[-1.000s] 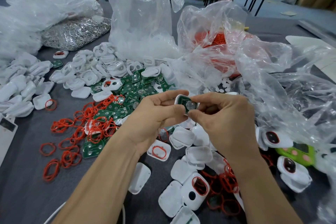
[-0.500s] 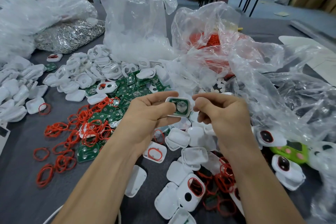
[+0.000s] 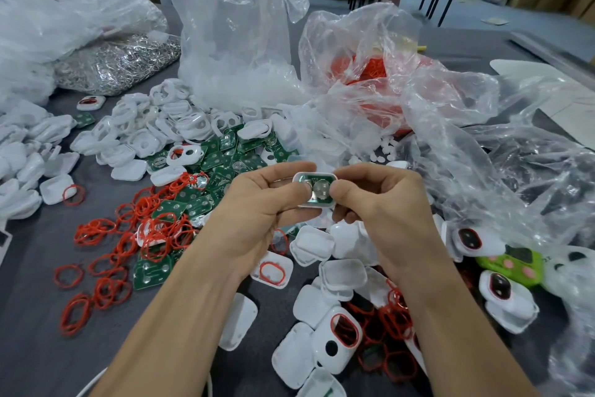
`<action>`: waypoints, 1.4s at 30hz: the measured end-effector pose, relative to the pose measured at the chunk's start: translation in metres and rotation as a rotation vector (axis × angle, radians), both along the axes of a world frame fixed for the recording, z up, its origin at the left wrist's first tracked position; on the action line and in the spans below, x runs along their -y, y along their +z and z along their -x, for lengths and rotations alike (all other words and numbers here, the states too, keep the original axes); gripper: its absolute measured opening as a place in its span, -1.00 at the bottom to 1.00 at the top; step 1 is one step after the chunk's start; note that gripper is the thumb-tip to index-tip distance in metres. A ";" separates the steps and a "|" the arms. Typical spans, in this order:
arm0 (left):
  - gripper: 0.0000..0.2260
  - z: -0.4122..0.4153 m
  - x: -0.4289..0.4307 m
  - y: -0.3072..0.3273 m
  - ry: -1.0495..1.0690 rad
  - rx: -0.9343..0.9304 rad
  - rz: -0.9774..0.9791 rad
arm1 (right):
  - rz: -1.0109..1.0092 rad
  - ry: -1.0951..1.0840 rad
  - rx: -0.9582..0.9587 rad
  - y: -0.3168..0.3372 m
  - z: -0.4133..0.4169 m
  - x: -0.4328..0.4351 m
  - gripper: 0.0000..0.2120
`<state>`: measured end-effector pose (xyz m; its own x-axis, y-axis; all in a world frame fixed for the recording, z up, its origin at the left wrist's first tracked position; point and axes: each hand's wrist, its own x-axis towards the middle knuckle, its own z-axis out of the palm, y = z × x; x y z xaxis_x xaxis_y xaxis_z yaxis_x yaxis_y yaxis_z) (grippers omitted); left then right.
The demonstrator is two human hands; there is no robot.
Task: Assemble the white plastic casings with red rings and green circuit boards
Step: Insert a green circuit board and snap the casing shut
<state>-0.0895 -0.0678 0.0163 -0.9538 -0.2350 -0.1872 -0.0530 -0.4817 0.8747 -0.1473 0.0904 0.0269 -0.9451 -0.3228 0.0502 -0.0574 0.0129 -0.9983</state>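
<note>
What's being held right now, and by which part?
One white casing with a green circuit board inside. The left hand pinches its left end, and the right hand pinches its right end.

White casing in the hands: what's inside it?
A green circuit board with a round silver disc sits inside the white casing. The left hand and right hand cover the board's ends with their thumbs, and whatever lies beneath the board is hidden.
</note>
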 end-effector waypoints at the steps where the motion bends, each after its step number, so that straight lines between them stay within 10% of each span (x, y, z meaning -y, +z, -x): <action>1: -0.79 0.000 0.000 0.000 -0.007 -0.008 0.009 | -0.010 -0.010 -0.004 0.000 0.000 0.000 -0.83; 30: -0.76 0.000 0.000 0.004 -0.016 0.055 -0.139 | 0.110 0.050 0.187 0.007 0.001 -0.003 -0.81; 42: -0.77 0.000 -0.007 -0.001 0.052 0.024 0.192 | -0.007 0.000 0.066 0.001 0.001 -0.001 -0.85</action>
<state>-0.0898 -0.0605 0.0150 -0.9352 -0.3178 -0.1565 -0.0539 -0.3091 0.9495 -0.1485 0.0919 0.0282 -0.9462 -0.3234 -0.0143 0.0083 0.0198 -0.9998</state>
